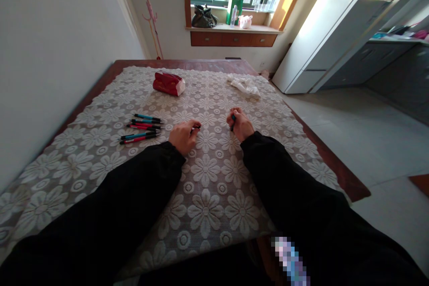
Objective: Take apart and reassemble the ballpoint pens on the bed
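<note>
My left hand (pixel 183 136) rests near the middle of the table, its thumb and fingers pinching a small dark piece (pixel 197 128) whose kind I cannot make out. To the right, my right hand (pixel 240 123) is closed in a fist around a teal and black pen (pixel 233 121); most of it is hidden by the fingers. The two hands are apart. Left of my left hand lie several pens in a loose row, among them a teal one (pixel 146 117) and a red one (pixel 139 140), with their tips pointing right.
A floral lace cloth (pixel 206 208) covers the wooden table (pixel 355 190). Toward the far side are a red pouch (pixel 168 83) and a crumpled white cloth or bag (pixel 245 86). A wall (pixel 60 53) runs along the left; a white fridge (pixel 321 40) stands beyond the right corner.
</note>
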Demonstrator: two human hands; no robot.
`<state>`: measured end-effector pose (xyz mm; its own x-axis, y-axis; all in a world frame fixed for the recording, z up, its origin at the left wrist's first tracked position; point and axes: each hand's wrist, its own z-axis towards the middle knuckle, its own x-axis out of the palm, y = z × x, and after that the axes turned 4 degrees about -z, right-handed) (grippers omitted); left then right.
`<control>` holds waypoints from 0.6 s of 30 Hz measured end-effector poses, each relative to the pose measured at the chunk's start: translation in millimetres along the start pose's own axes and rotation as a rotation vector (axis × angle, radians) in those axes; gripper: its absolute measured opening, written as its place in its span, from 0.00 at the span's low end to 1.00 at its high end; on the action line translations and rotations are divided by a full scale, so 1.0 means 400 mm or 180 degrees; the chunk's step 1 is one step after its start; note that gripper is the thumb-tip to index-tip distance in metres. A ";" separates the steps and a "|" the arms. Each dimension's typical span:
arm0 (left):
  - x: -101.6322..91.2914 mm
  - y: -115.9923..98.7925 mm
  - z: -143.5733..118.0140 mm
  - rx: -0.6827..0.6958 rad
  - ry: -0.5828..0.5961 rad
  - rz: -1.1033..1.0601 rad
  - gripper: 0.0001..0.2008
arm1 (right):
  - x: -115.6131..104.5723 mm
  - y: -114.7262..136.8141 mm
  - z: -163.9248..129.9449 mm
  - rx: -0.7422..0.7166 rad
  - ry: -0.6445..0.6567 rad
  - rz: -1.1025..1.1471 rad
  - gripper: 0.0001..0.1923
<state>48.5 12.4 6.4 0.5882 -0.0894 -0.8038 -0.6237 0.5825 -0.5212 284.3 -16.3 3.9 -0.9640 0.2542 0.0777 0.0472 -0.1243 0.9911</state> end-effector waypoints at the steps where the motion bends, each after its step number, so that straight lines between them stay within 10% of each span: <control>1: 0.000 0.000 0.000 0.0004 0.0002 -0.0008 0.12 | -0.001 -0.001 0.001 -0.0001 -0.0005 0.0040 0.14; 18: 0.005 0.005 -0.001 0.0195 -0.0078 -0.0167 0.11 | -0.020 -0.028 0.003 -0.0129 0.0253 -0.0326 0.11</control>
<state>48.1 13.2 3.5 0.6322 -0.1017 -0.7681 -0.5595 0.6259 -0.5433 291.6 -15.9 -7.6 -0.9810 0.1909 -0.0341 -0.0617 -0.1408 0.9881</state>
